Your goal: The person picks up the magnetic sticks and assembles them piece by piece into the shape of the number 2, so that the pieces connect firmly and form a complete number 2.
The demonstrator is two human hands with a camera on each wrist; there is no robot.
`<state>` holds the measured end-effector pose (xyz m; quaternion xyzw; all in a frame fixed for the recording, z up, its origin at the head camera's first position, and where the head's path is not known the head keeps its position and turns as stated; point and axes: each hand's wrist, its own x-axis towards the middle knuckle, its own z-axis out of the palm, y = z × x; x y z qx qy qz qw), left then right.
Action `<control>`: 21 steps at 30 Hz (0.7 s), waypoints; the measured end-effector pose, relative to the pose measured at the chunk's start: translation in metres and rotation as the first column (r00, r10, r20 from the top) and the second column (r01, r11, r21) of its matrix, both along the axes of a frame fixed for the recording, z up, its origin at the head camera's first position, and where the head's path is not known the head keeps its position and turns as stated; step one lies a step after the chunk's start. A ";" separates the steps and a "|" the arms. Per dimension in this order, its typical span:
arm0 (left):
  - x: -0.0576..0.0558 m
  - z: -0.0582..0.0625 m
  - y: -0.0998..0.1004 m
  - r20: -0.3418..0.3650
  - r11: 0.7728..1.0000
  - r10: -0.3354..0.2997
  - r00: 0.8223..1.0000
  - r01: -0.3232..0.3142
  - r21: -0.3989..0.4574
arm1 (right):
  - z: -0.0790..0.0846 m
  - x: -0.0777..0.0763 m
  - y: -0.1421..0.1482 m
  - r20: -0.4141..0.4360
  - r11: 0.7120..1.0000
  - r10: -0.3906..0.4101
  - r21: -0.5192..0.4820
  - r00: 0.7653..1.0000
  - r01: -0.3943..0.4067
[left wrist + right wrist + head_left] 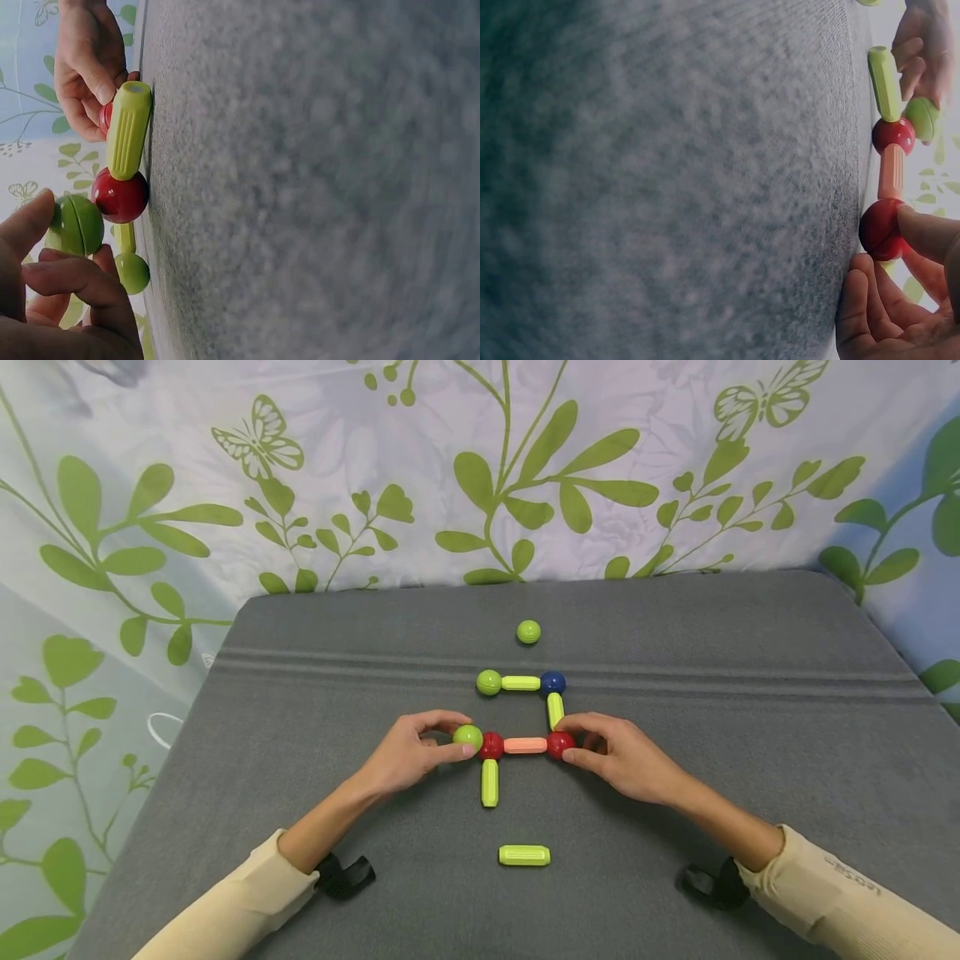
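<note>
My left hand (pixel 408 750) pinches a green ball (pixel 75 225) between thumb and fingers, right beside the left red ball (pixel 491 746) and raised a little off the cloth. My right hand (pixel 626 756) holds the right red ball (pixel 881 229) with thumb and fingers. An orange rod (pixel 525 745) joins the two red balls. From the left red ball a yellow-green rod (pixel 490 783) points toward me. Another yellow-green rod (pixel 555 712) runs from the right red ball up to a blue ball (pixel 552 682), and a further rod (pixel 521 682) links that to a green ball (pixel 489 682).
A loose green ball (pixel 528 632) lies farther back on the grey cloth-covered table (pixel 337 635). Nearer to me is a loose yellow-green rod (pixel 524 855). Black straps (pixel 345 877) hang at both wrists. A leaf-patterned curtain (pixel 420 468) stands behind the table.
</note>
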<state>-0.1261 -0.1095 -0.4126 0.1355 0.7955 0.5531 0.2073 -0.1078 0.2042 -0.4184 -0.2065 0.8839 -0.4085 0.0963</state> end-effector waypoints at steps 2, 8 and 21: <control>0.002 0.001 0.000 -0.005 1.000 -0.026 1.000 0.026 0.002 | 0.000 0.000 0.000 -0.001 1.000 0.001 -0.001 1.000 -0.001; 0.014 0.004 0.004 -0.061 0.995 -0.102 0.993 0.101 -0.023 | -0.001 0.000 0.000 -0.004 1.000 0.002 -0.006 1.000 -0.002; 0.024 0.003 0.007 -0.055 0.983 -0.175 0.983 0.172 -0.062 | -0.001 0.000 0.001 -0.005 1.000 0.007 0.000 1.000 -0.007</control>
